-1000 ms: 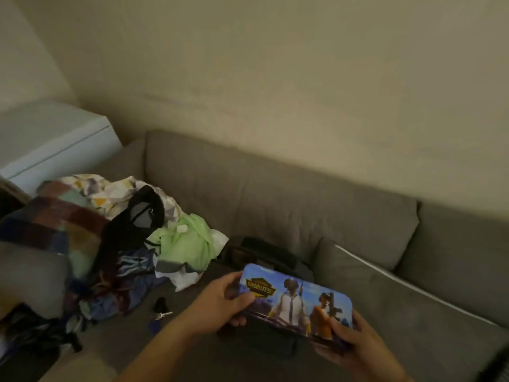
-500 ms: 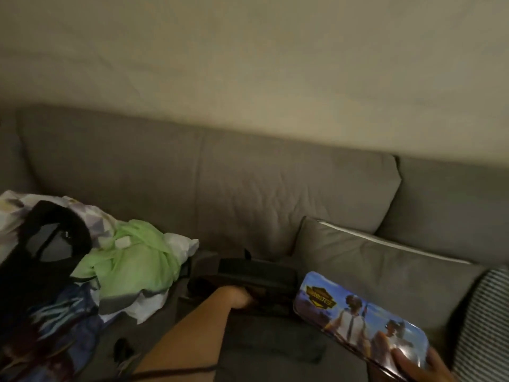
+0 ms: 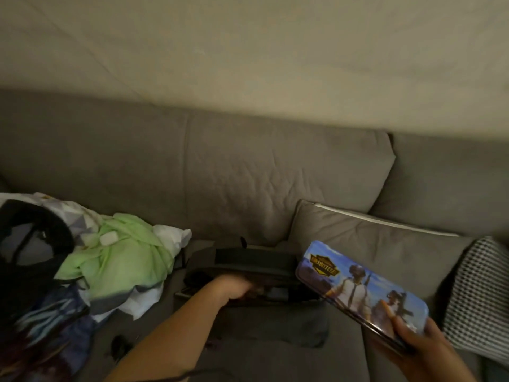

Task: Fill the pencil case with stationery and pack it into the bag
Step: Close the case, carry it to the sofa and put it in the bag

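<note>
Head-worn view, facing forward-down, close over sofa (image 3: 248, 175)

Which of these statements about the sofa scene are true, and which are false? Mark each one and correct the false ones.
1. The right hand holds the blue printed pencil case by its near end. True.
2. The pencil case is already inside the black bag. False: it is held in the air to the right of the bag.
3. The left hand reaches to the bag's opening. True.
4. A crumpled light green cloth lies left of the bag. True.
5. The grey sofa cushion lies on the floor. False: it leans against the sofa back, behind the case.
</note>
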`<state>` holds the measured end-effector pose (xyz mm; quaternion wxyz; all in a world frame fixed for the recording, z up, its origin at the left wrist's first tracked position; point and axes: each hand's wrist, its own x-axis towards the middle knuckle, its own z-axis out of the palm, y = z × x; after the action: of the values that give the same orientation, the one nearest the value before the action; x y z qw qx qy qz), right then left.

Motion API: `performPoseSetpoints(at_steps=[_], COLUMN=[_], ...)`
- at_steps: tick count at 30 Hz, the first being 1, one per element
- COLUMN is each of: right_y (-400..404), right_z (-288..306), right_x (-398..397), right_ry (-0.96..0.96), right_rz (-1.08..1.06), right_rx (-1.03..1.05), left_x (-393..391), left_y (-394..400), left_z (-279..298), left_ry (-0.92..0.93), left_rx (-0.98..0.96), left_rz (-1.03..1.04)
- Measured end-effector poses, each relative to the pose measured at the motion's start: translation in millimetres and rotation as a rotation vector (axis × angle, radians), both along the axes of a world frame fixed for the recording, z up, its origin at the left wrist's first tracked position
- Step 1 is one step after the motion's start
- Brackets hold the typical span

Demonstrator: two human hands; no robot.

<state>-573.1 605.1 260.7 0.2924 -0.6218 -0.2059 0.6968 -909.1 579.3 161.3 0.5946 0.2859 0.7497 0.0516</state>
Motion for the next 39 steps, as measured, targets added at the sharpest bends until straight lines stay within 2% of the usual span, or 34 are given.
performPoseSetpoints(at_steps=[3,6,10,14,19,22,24,27,31,32,33,34,35,37,38,39], right_y=[3,-3,-3,3,8,8,6,0,-17,-20,-24,-26,-28,-30,-31,-33], right_z=[5,8,5,2,-4,-2,-3,-5,-3,-4,-6,-7,-9,-9,-9,-12], right_x=[-1,-3,-1,-2,-1,-6,-6,-3,2,3,5,6,6,6,4,3], right_ry=[-0.024,0.006,0.035,-0.014,0.038,0.041,0.064,0.063,0.053,0.026,0.014,-0.013,-0.039,-0.076,-0.093,-0.107], right_rz=[0.021,-0.008,-0.023,-0.059,-0.048,-0.070,-0.072,-0.077,0.005,0.020,0.019,0.021,0.028,0.034,0.049,0.061], right_rx=[-0.027,-0.055,-0.027,0.058,0.049,0.052,0.058,0.062,0.068,0.064,0.059,0.048,0.039,0.019,0.003,-0.006], left_x=[-11,-11,7,13,5,2,-3,-14,-21,-21,-19,-18,-18,-18,-18,-18], left_y=[-2,-5,0,2,-1,0,-2,-8,-6,-3,1,4,8,14,17,20], left_z=[4,-5,-11,-13,-10,16,39,70,79,76,73,68,61,40,30,21], left_ry=[-0.071,-0.036,-0.114,-0.029,0.025,0.016,-0.152,-0.498,-0.969,-1.019,-0.949,-0.748,-0.444,0.156,0.330,0.426], left_rx=[0.013,-0.031,-0.050,-0.053,-0.041,0.006,0.066,0.267,0.564,0.659,0.770,0.885,1.020,1.304,1.366,1.354], left_rz=[0.129,0.135,0.223,0.155,0.043,0.015,0.071,0.216,0.733,0.800,0.773,0.670,0.487,-0.084,-0.370,-0.578])
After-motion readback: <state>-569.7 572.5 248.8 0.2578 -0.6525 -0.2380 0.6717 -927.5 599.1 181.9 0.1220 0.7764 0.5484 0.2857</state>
